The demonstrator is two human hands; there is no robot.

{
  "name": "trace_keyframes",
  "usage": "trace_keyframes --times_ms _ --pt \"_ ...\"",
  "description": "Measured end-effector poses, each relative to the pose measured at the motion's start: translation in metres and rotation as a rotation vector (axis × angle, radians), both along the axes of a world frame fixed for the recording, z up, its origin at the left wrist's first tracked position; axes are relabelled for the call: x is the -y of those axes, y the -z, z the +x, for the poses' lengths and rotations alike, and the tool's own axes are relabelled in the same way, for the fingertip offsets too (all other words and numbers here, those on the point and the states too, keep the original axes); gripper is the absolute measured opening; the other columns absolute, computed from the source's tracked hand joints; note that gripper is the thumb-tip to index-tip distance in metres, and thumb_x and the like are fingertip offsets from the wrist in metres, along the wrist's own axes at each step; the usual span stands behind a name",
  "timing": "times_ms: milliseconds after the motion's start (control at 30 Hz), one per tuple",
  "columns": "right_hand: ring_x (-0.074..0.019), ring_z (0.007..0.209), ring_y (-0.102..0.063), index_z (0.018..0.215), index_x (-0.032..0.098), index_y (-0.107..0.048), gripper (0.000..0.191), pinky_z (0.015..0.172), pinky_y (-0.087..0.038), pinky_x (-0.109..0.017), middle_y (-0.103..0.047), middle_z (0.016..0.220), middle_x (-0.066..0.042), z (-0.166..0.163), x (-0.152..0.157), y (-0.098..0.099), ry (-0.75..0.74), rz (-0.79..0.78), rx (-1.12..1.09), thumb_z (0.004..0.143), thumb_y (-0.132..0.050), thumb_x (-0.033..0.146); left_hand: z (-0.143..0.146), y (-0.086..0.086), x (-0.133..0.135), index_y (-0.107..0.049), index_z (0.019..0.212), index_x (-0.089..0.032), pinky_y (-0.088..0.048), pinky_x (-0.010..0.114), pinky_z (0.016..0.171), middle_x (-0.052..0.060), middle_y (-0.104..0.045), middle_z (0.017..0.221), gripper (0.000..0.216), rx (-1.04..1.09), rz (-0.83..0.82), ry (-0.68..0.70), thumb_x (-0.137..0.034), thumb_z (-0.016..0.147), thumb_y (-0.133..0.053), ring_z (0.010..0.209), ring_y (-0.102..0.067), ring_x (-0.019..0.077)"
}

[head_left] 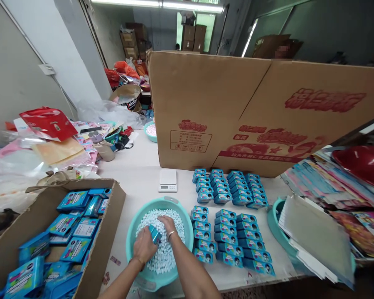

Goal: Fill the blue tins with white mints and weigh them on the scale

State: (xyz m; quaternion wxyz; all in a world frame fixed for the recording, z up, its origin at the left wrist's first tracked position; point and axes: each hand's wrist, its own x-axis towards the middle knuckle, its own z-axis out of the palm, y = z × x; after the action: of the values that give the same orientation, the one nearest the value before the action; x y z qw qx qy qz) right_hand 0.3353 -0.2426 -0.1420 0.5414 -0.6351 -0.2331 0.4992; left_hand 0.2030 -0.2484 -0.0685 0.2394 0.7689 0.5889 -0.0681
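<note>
Head view on my end: the left hand [145, 246] has its fingers wrapped around a blue container [155, 235], tilted, over the white pellets [165, 263] in a teal basin [189, 234]. Guessing it's held inside the rim so strays drop back in. The right hand [167, 224] is down at the pellets just beside it, fingers curled; can't tell if it's pinching any.

Rows of blue containers [226, 229] stand tightly lined up on the right, probably so they're easy to count. More lie jumbled in an open cardboard box [118, 203] on the left, handy for that side, I'd say. A small scale [168, 178] sits just beyond the basin.

Surface is a pale tabletop [137, 155] with a few scraps [115, 260] near the front. A big printed carton [218, 93] stands across the back like a screen; past it I get stacked boxes [195, 36] and tube lights [190, 6].
</note>
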Motion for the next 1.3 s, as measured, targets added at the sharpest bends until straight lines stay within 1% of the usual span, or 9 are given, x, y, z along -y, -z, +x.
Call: trace_keyframes --times_ms 100,167,333,433,533,767,1000,1167,1300 --pt "-0.0258 0.084 -0.065 0.069 0.021 -0.071 0.032 0.084 -0.05 -0.038 -0.069 0.075 -0.003 -0.002 0.012 -0.015 0.09 0.009 -0.158 0.066 -0.066 0.052 -0.021 0.01 0.014 -0.04 0.133 -0.014 -0.037 0.043 0.108 0.018 -0.056 0.135 0.071 0.167 0.1 0.074 -0.02 0.066 -0.061 0.131 -0.049 0.0327" --pt "-0.0273 0.089 -0.065 0.069 0.022 -0.071 0.029 0.085 -0.05 -0.039 -0.071 0.08 -0.005 -0.003 0.02 -0.03 0.127 0.028 -0.202 0.065 -0.067 0.05 -0.033 0.017 0.023 -0.037 0.136 -0.017 -0.035 0.047 0.11 0.015 -0.054 0.136 0.073 0.298 0.139 0.076 -0.023 0.067 -0.062 0.132 -0.048 0.0329" --pt "-0.0292 0.09 -0.064 0.065 0.023 -0.067 0.023 0.089 -0.047 -0.041 -0.071 0.081 -0.008 -0.009 0.026 -0.074 0.201 0.083 -0.105 0.068 -0.064 0.046 -0.038 0.025 0.04 -0.035 0.136 -0.013 -0.038 0.052 0.11 0.019 -0.051 0.135 0.07 0.55 0.279 -0.031 -0.036 0.076 -0.061 0.13 -0.049 0.0346" --pt "-0.029 0.09 -0.063 0.062 0.027 -0.065 0.021 0.087 -0.047 -0.041 -0.07 0.078 -0.007 -0.015 0.022 -0.095 0.204 0.082 0.003 0.07 -0.062 0.046 -0.031 0.02 0.039 -0.034 0.136 -0.014 -0.038 0.054 0.11 0.019 -0.051 0.136 0.07 0.636 0.29 -0.055 -0.034 0.075 -0.061 0.131 -0.048 0.0349" --pt "-0.0293 0.087 -0.062 0.059 0.029 -0.062 0.024 0.083 -0.047 -0.041 -0.068 0.074 -0.006 -0.02 0.017 -0.107 0.224 0.055 0.105 0.071 -0.06 0.05 -0.028 0.013 0.032 -0.037 0.134 -0.016 -0.037 0.054 0.111 0.018 -0.052 0.134 0.068 0.679 0.271 -0.04 -0.031 0.073 -0.062 0.13 -0.049 0.0346" --pt "-0.0279 0.086 -0.061 0.059 0.028 -0.06 0.036 0.086 -0.046 -0.04 -0.066 0.074 -0.007 -0.03 0.012 -0.115 0.304 0.008 0.173 0.073 -0.054 0.061 -0.034 0.013 0.017 -0.042 0.131 -0.012 -0.041 0.052 0.109 0.019 -0.055 0.131 0.069 0.764 0.266 -0.027 -0.031 0.069 -0.064 0.128 -0.052 0.035" --pt "-0.0291 0.083 -0.062 0.056 0.028 -0.06 0.03 0.084 -0.048 -0.04 -0.067 0.069 -0.005 -0.034 0.016 -0.109 0.313 0.043 0.172 0.075 -0.056 0.051 -0.039 0.011 0.013 -0.042 0.132 -0.017 -0.039 0.053 0.11 0.016 -0.055 0.134 0.069 0.745 0.187 -0.017 -0.027 0.067 -0.062 0.13 -0.051 0.034" --pt "-0.03 0.084 -0.063 0.057 0.028 -0.063 0.031 0.086 -0.047 -0.042 -0.067 0.071 -0.007 -0.038 0.02 -0.12 0.284 0.098 0.18 0.078 -0.055 0.05 -0.031 0.013 0.01 -0.042 0.132 -0.017 -0.038 0.052 0.111 0.015 -0.055 0.135 0.07 0.755 0.167 -0.034 -0.024 0.065 -0.061 0.131 -0.05 0.0333" --pt "-0.0303 0.09 -0.064 0.063 0.031 -0.066 0.034 0.089 -0.047 -0.043 -0.07 0.08 -0.007 -0.037 0.024 -0.126 0.248 0.107 0.247 0.083 -0.046 0.05 -0.022 0.017 0.012 -0.04 0.133 -0.016 -0.038 0.052 0.111 0.015 -0.053 0.135 0.07 0.818 0.174 -0.059 -0.022 0.066 -0.06 0.13 -0.049 0.0316"
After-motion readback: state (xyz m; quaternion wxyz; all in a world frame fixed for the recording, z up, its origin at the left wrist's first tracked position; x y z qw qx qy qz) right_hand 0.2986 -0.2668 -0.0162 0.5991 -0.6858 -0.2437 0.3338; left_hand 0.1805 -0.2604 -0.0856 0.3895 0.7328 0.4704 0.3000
